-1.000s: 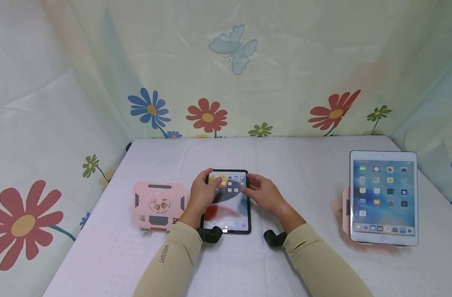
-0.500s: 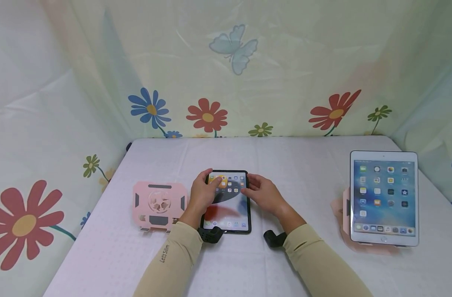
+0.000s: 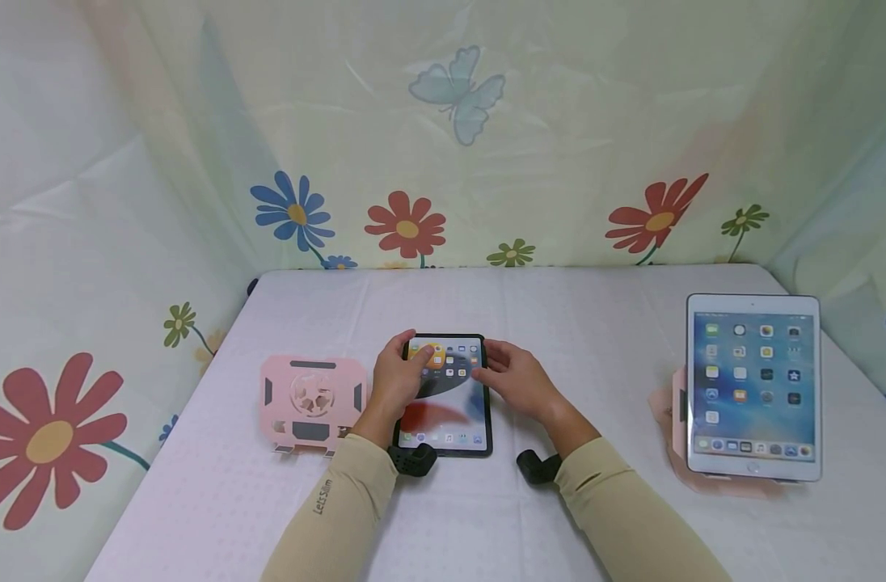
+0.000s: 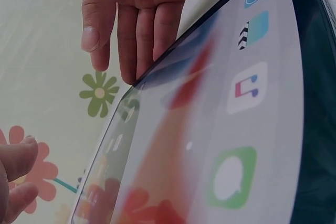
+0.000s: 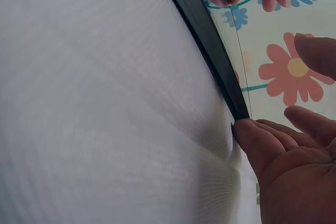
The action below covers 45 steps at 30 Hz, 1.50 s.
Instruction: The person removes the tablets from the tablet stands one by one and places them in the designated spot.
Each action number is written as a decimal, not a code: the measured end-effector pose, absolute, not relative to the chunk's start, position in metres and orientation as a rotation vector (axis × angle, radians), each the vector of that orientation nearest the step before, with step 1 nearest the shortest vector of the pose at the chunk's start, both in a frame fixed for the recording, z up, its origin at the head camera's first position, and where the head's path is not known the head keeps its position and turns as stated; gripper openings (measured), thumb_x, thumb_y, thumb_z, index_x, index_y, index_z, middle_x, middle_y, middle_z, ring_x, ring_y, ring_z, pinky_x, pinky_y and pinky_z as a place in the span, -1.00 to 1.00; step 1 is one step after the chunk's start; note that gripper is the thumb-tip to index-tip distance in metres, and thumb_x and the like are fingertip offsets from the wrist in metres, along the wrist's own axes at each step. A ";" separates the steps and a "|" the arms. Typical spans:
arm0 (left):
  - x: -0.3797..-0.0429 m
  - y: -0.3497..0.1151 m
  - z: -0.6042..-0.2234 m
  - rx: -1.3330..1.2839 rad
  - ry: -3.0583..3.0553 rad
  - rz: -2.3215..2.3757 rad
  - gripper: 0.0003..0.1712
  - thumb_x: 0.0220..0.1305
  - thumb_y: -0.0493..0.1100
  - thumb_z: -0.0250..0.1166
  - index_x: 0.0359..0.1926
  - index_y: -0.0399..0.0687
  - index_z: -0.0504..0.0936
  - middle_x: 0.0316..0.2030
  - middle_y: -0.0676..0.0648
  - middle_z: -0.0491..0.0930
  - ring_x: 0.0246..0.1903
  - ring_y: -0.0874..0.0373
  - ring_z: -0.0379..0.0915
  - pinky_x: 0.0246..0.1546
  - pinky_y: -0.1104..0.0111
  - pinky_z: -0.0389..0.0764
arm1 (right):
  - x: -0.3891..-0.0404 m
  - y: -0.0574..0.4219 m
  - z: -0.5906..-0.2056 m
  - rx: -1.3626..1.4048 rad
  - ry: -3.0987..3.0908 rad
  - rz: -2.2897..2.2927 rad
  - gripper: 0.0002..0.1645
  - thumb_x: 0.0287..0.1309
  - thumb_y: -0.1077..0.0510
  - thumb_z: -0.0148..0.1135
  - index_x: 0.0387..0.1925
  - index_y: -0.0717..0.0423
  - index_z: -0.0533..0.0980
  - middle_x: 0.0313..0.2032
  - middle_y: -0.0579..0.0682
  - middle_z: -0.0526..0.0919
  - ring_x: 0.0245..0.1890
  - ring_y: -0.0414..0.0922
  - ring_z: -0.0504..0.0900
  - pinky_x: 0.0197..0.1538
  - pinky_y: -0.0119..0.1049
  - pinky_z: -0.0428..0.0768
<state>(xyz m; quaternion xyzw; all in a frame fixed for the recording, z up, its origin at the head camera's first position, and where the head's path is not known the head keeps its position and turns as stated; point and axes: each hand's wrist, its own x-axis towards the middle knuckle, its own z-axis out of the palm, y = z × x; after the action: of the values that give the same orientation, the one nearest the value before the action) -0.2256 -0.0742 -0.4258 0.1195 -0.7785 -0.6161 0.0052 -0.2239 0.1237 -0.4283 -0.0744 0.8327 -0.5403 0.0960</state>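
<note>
In the head view a tablet (image 3: 446, 416) with a black border lies on the white cloth, its screen lit with icons. My left hand (image 3: 399, 378) is at its upper left edge, thumb over the screen. On the opposite side my right hand (image 3: 519, 378) has its fingertips at the upper right edge. The right wrist view shows fingers (image 5: 252, 135) touching the tablet's dark edge (image 5: 210, 56), with the right thumb (image 5: 317, 53) raised away from it. In the left wrist view the screen (image 4: 199, 129) fills much of the frame, with the left thumb (image 4: 18, 156) beside it.
A pink stand (image 3: 312, 396) with grey pads and a round cutout is left of the tablet. On the right, a white tablet (image 3: 752, 388) leans upright on another pink stand (image 3: 677, 416). A flowered curtain (image 3: 545, 121) closes off the back and sides.
Both hands and the black-bordered tablet stay in nearly the same place. The whole view shifts very slightly; nothing is taken hold of or let go.
</note>
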 end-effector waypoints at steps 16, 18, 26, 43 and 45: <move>-0.220 -0.069 -0.421 0.384 -2.443 -1.927 -0.42 0.41 -0.06 0.28 0.40 0.02 0.42 0.35 -0.21 0.38 0.11 -0.08 0.45 0.13 0.12 0.56 | -0.222 0.130 -0.422 -0.167 2.462 -1.528 -0.16 0.30 0.02 0.31 0.46 0.25 0.21 0.41 0.24 0.30 0.37 0.12 0.35 0.31 0.00 0.39; -0.218 -0.066 -0.418 0.347 -2.426 -1.940 -0.43 0.41 -0.06 0.27 0.40 0.05 0.43 0.37 -0.17 0.36 0.21 -0.07 0.39 0.19 0.12 0.50 | -0.220 0.134 -0.420 -0.197 2.477 -1.518 -0.18 0.31 0.01 0.29 0.46 0.23 0.22 0.42 0.23 0.29 0.37 0.13 0.35 0.30 0.03 0.39; -0.205 -0.047 -0.395 0.068 -2.302 -2.043 -0.42 0.37 -0.14 0.33 0.38 0.07 0.45 0.40 -0.07 0.34 0.42 0.02 0.17 0.38 0.15 0.24 | -0.208 0.157 -0.396 -0.372 2.528 -1.625 -0.27 0.31 0.06 0.32 0.42 0.16 0.31 0.38 0.15 0.37 0.31 0.12 0.44 0.20 0.02 0.50; -0.188 -0.003 -0.370 -0.385 -2.312 -2.190 -0.39 0.32 -0.11 0.40 0.35 0.20 0.46 0.30 0.17 0.41 0.27 0.20 0.38 0.21 0.22 0.47 | -0.162 0.223 -0.331 -0.710 2.710 -1.712 -0.31 0.28 0.34 0.29 0.41 0.16 0.35 0.31 -0.01 0.48 0.18 -0.28 0.55 0.00 -0.47 0.55; -0.187 0.002 -0.370 -0.445 -2.311 -2.245 -0.40 0.31 -0.14 0.40 0.34 0.24 0.48 0.28 0.22 0.42 0.25 0.26 0.40 0.14 0.29 0.53 | -0.156 0.241 -0.327 -0.732 2.766 -1.681 -0.31 0.25 0.39 0.30 0.39 0.17 0.37 0.26 -0.18 0.52 0.12 -0.43 0.54 -0.01 -0.51 0.55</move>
<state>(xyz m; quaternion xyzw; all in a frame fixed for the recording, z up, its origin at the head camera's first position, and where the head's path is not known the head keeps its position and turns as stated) -0.1865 0.0025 -0.3703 -0.1366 -0.7094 -0.6892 -0.0552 -0.1565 0.2406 -0.3275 -0.2198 0.8302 -0.5046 -0.0883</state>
